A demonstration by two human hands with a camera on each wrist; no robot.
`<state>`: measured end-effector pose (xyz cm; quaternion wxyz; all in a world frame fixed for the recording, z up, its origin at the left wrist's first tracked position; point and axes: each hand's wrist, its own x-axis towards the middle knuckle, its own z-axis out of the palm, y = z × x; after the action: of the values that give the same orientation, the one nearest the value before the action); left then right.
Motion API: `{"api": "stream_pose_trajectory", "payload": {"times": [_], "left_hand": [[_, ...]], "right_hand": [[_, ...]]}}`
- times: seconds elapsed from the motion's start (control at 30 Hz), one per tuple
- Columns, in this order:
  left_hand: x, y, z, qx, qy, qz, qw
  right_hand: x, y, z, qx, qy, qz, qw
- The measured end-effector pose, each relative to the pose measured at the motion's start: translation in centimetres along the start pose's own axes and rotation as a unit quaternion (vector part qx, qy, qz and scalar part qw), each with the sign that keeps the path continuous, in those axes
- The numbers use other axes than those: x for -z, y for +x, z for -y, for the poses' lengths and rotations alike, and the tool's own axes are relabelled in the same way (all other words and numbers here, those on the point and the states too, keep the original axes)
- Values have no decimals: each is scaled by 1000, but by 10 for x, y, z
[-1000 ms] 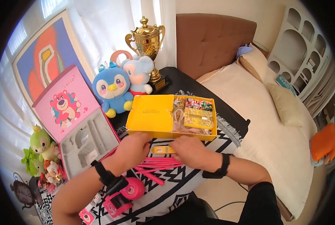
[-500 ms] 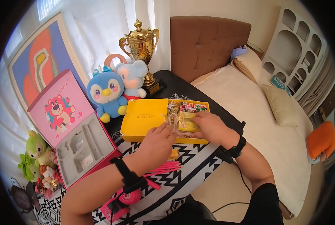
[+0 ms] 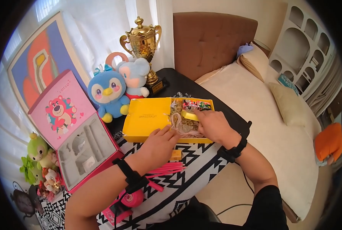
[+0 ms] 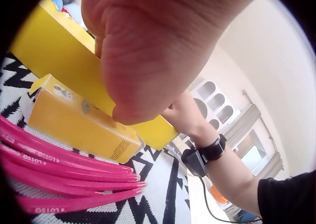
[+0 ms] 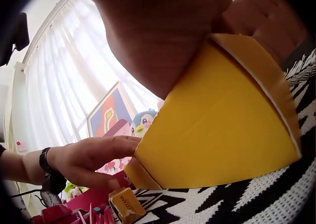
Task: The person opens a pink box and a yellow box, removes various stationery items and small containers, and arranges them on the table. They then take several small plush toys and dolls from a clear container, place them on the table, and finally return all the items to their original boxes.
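My right hand (image 3: 216, 126) reaches into the right half of a big yellow box (image 3: 146, 117) and pinches a small yellow box (image 3: 190, 115), which is tilted up above the crinkled filler. Colourful packets (image 3: 196, 104) lie behind it in the same half. My left hand (image 3: 157, 147) rests at the big box's near side with its fingers stretched over the edge of the yellow flap. In front of that box, a yellow-orange carton (image 4: 81, 123) with one end flap raised lies on the patterned cloth. Beside it is a bundle of pink sticks (image 4: 64, 172) printed LOTSO.
An open pink LOTSO box (image 3: 83, 153) with a grey moulded insert stands at left, near several plush toys (image 3: 40, 149). Behind the yellow box sit a penguin plush (image 3: 108, 94) and a gold trophy (image 3: 142, 42). A pink device (image 3: 130, 199) lies under my left forearm.
Both hands have moved from the carton on the cloth to the big yellow box. My right hand has tilted the small yellow box up from lying flat, baring filler.
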<state>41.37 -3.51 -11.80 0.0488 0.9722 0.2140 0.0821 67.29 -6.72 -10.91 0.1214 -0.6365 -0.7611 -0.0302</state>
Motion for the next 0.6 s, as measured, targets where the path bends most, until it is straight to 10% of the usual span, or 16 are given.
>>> {"api": "stream_pose_trajectory", "payload": {"times": [0.37, 0.6], "left_hand": [[-1, 1, 1, -1, 19, 13, 1000], [0, 0, 8, -15, 5, 16, 1000]], "right_hand": [[31, -41, 21, 11, 122, -191, 974], [16, -115, 34, 191, -30, -175, 965]]}}
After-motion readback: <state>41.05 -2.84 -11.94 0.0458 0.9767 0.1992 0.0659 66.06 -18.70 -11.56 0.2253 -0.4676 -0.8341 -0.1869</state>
